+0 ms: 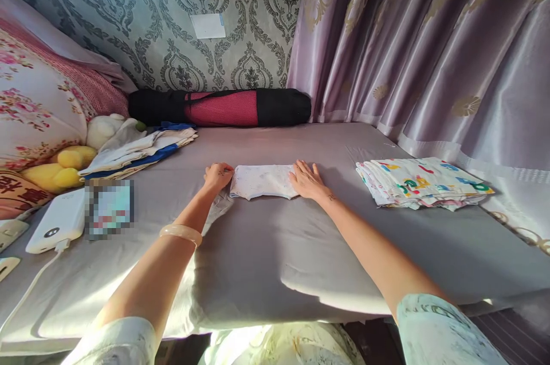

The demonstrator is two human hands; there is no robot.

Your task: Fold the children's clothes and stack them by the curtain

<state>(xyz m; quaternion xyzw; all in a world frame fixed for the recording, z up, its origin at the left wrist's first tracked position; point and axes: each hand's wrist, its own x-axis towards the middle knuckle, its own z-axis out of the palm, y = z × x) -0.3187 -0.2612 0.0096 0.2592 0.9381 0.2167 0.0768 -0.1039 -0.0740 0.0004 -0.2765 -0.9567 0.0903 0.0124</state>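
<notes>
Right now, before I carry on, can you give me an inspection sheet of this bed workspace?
Surface: grey bedsheet, mostly smooth, sunlit patches near the front edge.
Job's things: folded white cloth lying flat mid-bed; stack of folded printed cloths to its right, apart from it.
Clutter: pile of folded clothes, plush toys and power bank, all on the left.
Hands: left hand curled at the cloth's left end; right hand flat on its right end.
Cables: white cable plugged into the power bank.
Surroundings: rolled mat bag along the wall, purple curtains, floral pillows.
</notes>
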